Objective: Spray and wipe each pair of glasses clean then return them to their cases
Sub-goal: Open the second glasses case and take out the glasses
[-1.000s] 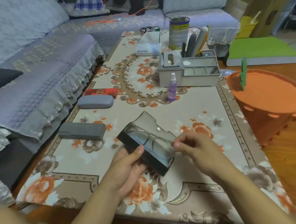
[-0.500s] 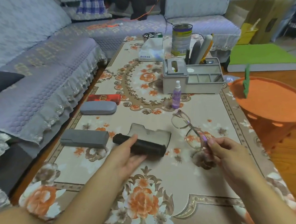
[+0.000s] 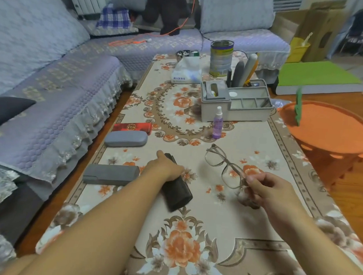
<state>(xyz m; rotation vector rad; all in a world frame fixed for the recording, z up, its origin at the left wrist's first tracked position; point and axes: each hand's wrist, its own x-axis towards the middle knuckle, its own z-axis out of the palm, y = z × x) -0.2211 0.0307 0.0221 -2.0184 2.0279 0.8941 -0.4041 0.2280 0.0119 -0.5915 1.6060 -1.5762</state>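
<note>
Right hand point(image 3: 264, 190) pinches glasses point(image 3: 224, 166) at the near end of the frame, fingers closed on it; lenses jut far-left above the table point(image 3: 261, 142). Left hand point(image 3: 166, 168) lies curled over the black case point(image 3: 176, 193), centre-near. Glasses look light, thin, easily bent, lenses smudge-prone: hold by the rim or temple, never the lens. Spray bottle point(image 3: 217, 123) stands farther off, small and tippable.

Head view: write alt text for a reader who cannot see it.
A person's right hand holds clear-framed glasses above a floral table, while the left hand rests on a black case lying there. Three more cases line the left edge, and a purple spray bottle stands before a grey organiser.
</note>
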